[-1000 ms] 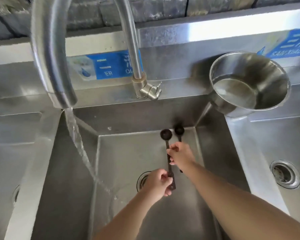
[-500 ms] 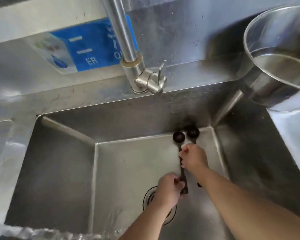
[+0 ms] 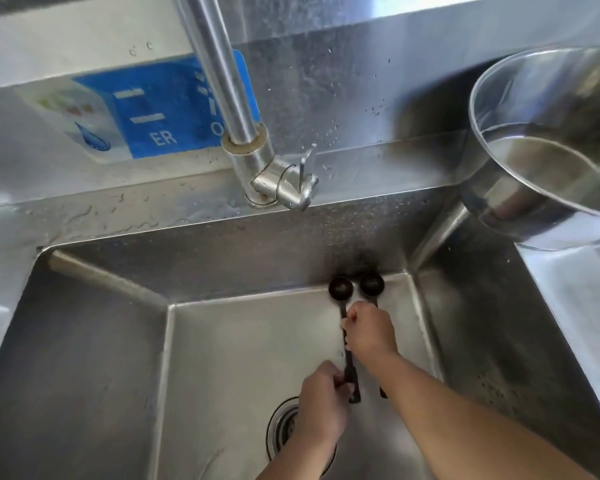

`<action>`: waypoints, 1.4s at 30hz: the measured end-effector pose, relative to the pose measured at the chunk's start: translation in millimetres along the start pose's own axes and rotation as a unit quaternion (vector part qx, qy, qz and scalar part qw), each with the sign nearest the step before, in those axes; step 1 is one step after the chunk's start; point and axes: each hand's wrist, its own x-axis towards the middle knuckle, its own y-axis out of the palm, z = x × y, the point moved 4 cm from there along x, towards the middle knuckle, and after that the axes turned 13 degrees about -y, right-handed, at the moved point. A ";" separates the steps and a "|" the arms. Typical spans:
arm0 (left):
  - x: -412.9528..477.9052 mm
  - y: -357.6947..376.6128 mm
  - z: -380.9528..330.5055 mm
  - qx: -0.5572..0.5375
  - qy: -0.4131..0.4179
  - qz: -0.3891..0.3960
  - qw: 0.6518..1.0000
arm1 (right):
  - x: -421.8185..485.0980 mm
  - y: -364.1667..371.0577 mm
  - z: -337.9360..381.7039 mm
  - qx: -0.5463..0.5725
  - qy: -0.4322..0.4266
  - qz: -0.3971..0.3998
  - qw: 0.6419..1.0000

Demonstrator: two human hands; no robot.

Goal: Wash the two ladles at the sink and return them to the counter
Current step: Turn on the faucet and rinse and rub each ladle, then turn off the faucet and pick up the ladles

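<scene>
Two dark ladles lie side by side in the steel sink basin (image 3: 243, 344), bowls toward the back wall: the left ladle (image 3: 341, 288) and the right ladle (image 3: 371, 284). My left hand (image 3: 321, 403) grips the lower end of the left ladle's handle. My right hand (image 3: 369, 332) is curled over the handles just below the bowls, fingers on the left ladle's handle. The right ladle's handle runs under that hand, and its end shows beside my forearm. Whether the ladles touch the basin floor is unclear.
The faucet neck (image 3: 222, 74) rises at the back, with its lever (image 3: 303, 168) at the base. A drain (image 3: 283, 427) sits under my left wrist. A steel pot (image 3: 520, 216) holding water stands on the ledge at the right. A blue label (image 3: 160, 109) is on the backsplash.
The view has dropped closer to the basin, and the running water stream has left the frame. Both hands stay on the ladles in much the same grip.
</scene>
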 end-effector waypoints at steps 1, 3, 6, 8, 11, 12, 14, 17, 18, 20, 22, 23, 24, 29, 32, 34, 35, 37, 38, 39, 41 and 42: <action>0.2 0.3 0.4 -0.011 -0.002 -0.002 1.000 | -0.5 -0.5 0.3 -0.001 0.001 -0.001 1.000; -0.4 -1.7 1.2 -0.033 -0.007 -0.006 0.999 | -1.5 -0.2 2.6 0.004 0.002 -0.004 1.000; 0.1 -1.9 2.2 -0.040 -0.004 -0.001 0.999 | -3.7 0.3 4.7 -0.002 0.000 -0.005 1.000; 0.1 -0.7 3.3 -0.046 -0.001 0.005 0.999 | -4.8 0.6 4.8 -0.002 0.000 -0.002 1.000; -0.2 -1.3 5.8 -0.049 0.002 0.004 0.999 | -4.3 1.6 4.7 0.001 0.006 0.004 1.000; -0.1 -1.3 6.8 -0.051 0.000 0.003 0.999 | -4.5 1.7 4.7 0.001 0.008 0.005 1.000; 1.8 -0.4 8.3 -0.051 -0.003 -0.003 0.999 | -4.6 1.3 5.2 0.002 0.014 0.005 1.000; 2.2 0.5 8.9 -0.040 -0.007 -0.014 0.999 | -6.2 0.5 5.8 -0.005 0.022 0.006 1.000; 2.1 0.3 9.1 -0.040 -0.009 -0.017 0.999 | -7.9 0.2 6.7 -0.007 0.022 0.006 1.000; 0.9 0.0 7.9 -0.032 -0.005 -0.023 0.999 | -12.0 -1.9 10.1 -0.021 0.011 0.002 1.000; -1.6 -1.7 5.7 -0.028 -0.004 -0.021 0.999 | -15.5 -7.5 14.1 -0.039 -0.007 -0.020 0.999; -3.2 -3.3 4.8 -0.026 -0.006 -0.015 1.000 | -17.6 -11.0 16.2 -0.034 -0.013 -0.036 0.999; -5.1 -5.6 3.2 -0.020 -0.007 -0.006 1.000 | -20.2 -15.2 18.6 -0.019 -0.018 -0.052 0.998; -24.6 -35.3 -18.9 0.026 0.017 0.025 0.999 | -37.5 -37.7 43.4 0.076 -0.079 -0.059 0.992; -43.0 -65.0 -45.5 0.058 0.050 -0.009 0.997 | -47.7 -55.8 66.0 0.106 -0.098 -0.033 0.989; -55.8 -87.4 -66.4 0.039 0.066 -0.033 0.997 | -52.5 -72.6 84.6 0.114 -0.113 -0.030 0.987; -61.6 -99.0 -76.6 0.024 0.069 -0.044 0.996 | -54.6 -82.5 95.3 0.121 -0.125 -0.037 0.984; -71.1 -123.1 -98.4 -0.006 0.071 -0.073 0.995 | -59.0 -102.8 119.6 0.131 -0.164 -0.060 0.976; -75.8 -135.0 -109.7 -0.014 0.076 -0.086 0.993 | -61.3 -112.5 132.6 0.133 -0.187 -0.073 0.971; -80.3 -146.7 -121.8 -0.012 0.088 -0.106 0.990 | -63.6 -121.7 145.4 0.132 -0.210 -0.085 0.965; -90.3 -169.7 -146.0 0.019 0.122 -0.165 0.979 | -67.7 -136.0 169.7 0.132 -0.243 -0.102 0.955; -96.5 -179.9 -155.6 0.028 0.138 -0.195 0.971 | -69.4 -140.5 179.1 0.138 -0.250 -0.106 0.953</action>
